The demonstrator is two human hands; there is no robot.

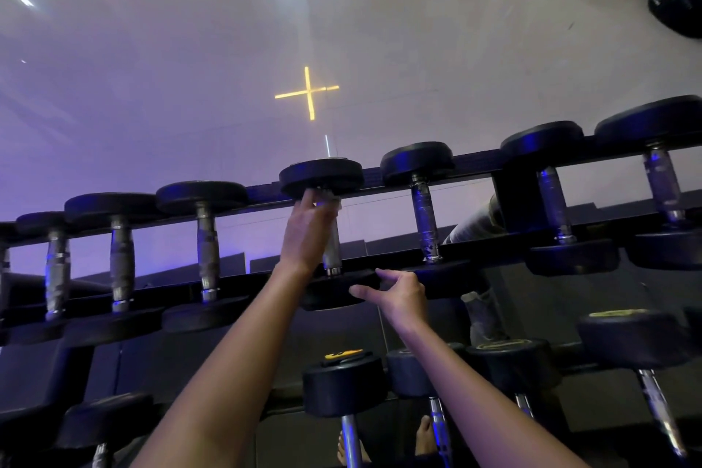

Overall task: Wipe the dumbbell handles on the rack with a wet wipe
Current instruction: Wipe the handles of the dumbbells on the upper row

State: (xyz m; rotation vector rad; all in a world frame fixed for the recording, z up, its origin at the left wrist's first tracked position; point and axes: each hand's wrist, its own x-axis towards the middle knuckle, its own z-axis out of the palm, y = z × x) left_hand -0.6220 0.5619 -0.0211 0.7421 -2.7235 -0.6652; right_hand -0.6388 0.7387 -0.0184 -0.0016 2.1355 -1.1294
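A long black steel rack (475,160) runs across the view. Its upper tier carries a row of dumbbells with round black rubber heads and knurled silvery grips. The left hand (309,228) reaches up to the middle black-headed dumbbell (321,174), and its fingers (307,202) are wrapped round the upper part of that dumbbell's silvery metal handle (333,249), just below the far head. A pale scrap (336,204) shows at the fingertips, too blurred to tell whether it is the wet wipe. The right hand (402,294) grasps nothing. Its thumb and forefinger stretch toward the near rubber head (334,296) of the same dumbbell, the other fingers loosely bent; contact cannot be told. Larger black lower-tier dumbbells (342,388) sit beneath, with bare feet (423,437) below them. Beyond the rack lies a pale glossy floor (171,61) with a yellow cross of light (308,92).
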